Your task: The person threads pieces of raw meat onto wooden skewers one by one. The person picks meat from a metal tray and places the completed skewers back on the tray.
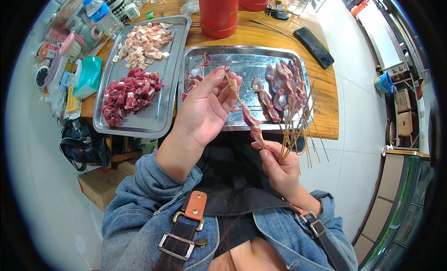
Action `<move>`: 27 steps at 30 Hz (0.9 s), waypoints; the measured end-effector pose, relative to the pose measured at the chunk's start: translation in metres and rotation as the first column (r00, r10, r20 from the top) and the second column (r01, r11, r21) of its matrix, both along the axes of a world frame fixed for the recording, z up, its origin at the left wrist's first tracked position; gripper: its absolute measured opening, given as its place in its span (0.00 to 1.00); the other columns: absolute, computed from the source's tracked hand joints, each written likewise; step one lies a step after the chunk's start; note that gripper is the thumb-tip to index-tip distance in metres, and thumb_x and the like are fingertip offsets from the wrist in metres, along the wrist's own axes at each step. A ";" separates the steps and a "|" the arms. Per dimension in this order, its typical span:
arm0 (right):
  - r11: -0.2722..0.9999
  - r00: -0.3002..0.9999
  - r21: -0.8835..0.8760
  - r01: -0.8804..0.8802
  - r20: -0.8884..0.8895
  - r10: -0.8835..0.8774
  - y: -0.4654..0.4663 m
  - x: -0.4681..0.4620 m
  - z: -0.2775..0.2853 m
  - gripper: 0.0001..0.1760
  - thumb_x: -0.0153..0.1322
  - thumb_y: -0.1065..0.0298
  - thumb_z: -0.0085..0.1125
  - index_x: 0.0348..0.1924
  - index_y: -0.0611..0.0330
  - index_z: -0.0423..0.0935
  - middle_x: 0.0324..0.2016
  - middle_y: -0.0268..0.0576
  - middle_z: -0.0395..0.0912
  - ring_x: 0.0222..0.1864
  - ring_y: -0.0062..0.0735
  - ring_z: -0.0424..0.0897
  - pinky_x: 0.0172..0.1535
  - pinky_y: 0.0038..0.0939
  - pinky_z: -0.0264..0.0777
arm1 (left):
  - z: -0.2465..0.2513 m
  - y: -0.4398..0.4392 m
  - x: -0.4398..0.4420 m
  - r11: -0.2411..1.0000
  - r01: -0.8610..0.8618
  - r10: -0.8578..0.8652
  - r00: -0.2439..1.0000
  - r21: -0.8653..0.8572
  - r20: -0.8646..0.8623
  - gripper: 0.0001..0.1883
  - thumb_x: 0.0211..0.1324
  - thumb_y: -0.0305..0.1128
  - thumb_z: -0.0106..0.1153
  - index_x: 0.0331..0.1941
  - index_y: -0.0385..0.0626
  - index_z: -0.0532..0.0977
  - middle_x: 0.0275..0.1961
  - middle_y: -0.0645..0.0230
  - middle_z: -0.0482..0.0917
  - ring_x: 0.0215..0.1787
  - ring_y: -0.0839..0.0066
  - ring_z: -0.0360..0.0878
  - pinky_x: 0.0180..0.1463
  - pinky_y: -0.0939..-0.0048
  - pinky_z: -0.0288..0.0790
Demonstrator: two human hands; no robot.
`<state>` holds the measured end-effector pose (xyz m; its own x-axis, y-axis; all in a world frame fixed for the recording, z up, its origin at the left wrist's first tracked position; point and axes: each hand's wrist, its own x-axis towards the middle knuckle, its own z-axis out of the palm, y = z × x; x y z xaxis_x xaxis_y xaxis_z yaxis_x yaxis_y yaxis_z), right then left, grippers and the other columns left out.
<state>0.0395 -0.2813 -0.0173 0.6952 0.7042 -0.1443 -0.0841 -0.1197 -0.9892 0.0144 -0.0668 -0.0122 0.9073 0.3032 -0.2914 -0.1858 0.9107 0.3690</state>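
Observation:
Pinched by its lower end in my right hand [284, 171] is a thin bamboo skewer [240, 99], slanting up to the left. Two pieces of raw meat, apparently gizzard [251, 115], are threaded along it. The same hand also keeps a fanned bundle of bare bamboo skewers [288, 134]. My left hand [207, 106], palm turned up, grips another gizzard piece [232, 83] at the skewer's upper end. Both hands are at the near side of a metal tray [237, 57]. Loaded gizzard skewers [279, 84] lie on its right side, and loose gizzards [196, 73] on its left, partly behind my left hand.
To the left, a second metal tray [166, 106] bears diced pale fat [145, 43] and cubed red meat [129, 94]. Red canisters [219, 14] stand behind. A black phone [313, 47] lies at the wooden table's [328, 113] right. Tissues [88, 77] and a water bottle [103, 16] crowd the left.

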 end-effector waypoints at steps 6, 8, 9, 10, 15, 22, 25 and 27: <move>0.999 0.999 0.046 0.027 -0.028 -0.026 0.000 -0.001 -0.002 0.11 0.71 0.76 0.51 0.46 0.66 0.76 0.23 0.27 0.74 0.20 0.09 0.64 0.24 0.14 0.57 | 0.000 0.001 -0.002 0.993 -0.027 0.022 0.999 0.118 0.041 0.10 0.59 0.25 0.54 0.45 0.43 0.73 0.41 0.65 0.78 0.43 0.76 0.78 0.50 0.77 0.72; 0.999 0.999 0.029 0.040 -0.009 -0.040 0.001 -0.001 -0.001 0.12 0.72 0.73 0.50 0.47 0.66 0.75 0.19 0.25 0.68 0.17 0.07 0.60 0.21 0.14 0.51 | 0.005 0.001 -0.001 0.947 -0.098 0.090 0.995 0.307 0.039 0.11 0.59 0.24 0.54 0.46 0.42 0.72 0.41 0.65 0.78 0.42 0.76 0.78 0.49 0.77 0.73; 0.999 0.999 0.022 0.044 0.001 -0.044 0.001 0.000 -0.001 0.12 0.73 0.72 0.49 0.47 0.67 0.75 0.17 0.23 0.66 0.15 0.07 0.57 0.20 0.14 0.48 | 0.008 0.001 -0.001 0.907 -0.134 0.127 0.991 0.399 0.044 0.12 0.58 0.23 0.55 0.47 0.41 0.72 0.41 0.65 0.78 0.42 0.77 0.78 0.49 0.78 0.73; 0.999 0.999 0.013 0.038 -0.007 -0.038 0.001 0.000 -0.001 0.12 0.72 0.72 0.50 0.46 0.66 0.75 0.18 0.24 0.68 0.17 0.07 0.59 0.21 0.14 0.51 | 0.010 0.002 -0.002 0.863 -0.133 0.134 0.990 0.487 0.032 0.13 0.58 0.23 0.54 0.48 0.40 0.71 0.41 0.64 0.78 0.43 0.77 0.78 0.50 0.78 0.73; 0.997 1.000 -0.073 0.004 0.001 -0.004 -0.002 0.004 0.007 0.11 0.72 0.72 0.51 0.45 0.64 0.77 0.19 0.26 0.70 0.19 0.08 0.63 0.23 0.15 0.55 | 0.029 0.012 -0.011 0.528 -0.063 0.127 0.992 0.847 -0.005 0.18 0.55 0.19 0.56 0.51 0.38 0.70 0.41 0.63 0.79 0.43 0.79 0.78 0.49 0.80 0.72; 1.000 0.995 -0.015 -0.023 -0.102 0.021 -0.002 0.003 0.013 0.11 0.72 0.71 0.51 0.44 0.64 0.78 0.18 0.24 0.68 0.18 0.08 0.61 0.21 0.14 0.53 | 0.029 0.011 -0.014 0.737 -0.097 0.064 0.995 0.669 0.073 0.20 0.57 0.26 0.58 0.54 0.39 0.69 0.44 0.58 0.80 0.44 0.73 0.80 0.48 0.78 0.74; 0.998 0.983 0.056 -0.008 -0.183 0.019 0.000 0.004 0.014 0.11 0.72 0.72 0.51 0.44 0.64 0.78 0.18 0.23 0.66 0.17 0.08 0.59 0.20 0.14 0.51 | 0.015 -0.001 -0.012 0.961 0.101 -0.110 0.994 0.256 0.019 0.20 0.60 0.35 0.57 0.54 0.41 0.70 0.46 0.57 0.79 0.46 0.70 0.80 0.49 0.75 0.74; 0.997 0.981 0.072 -0.019 -0.192 0.033 -0.001 0.002 0.011 0.11 0.72 0.72 0.50 0.45 0.64 0.77 0.17 0.22 0.65 0.16 0.07 0.58 0.20 0.14 0.50 | 0.011 -0.008 -0.011 0.965 0.033 -0.049 0.997 0.259 0.053 0.20 0.61 0.42 0.54 0.51 0.42 0.72 0.47 0.60 0.79 0.46 0.72 0.79 0.49 0.74 0.74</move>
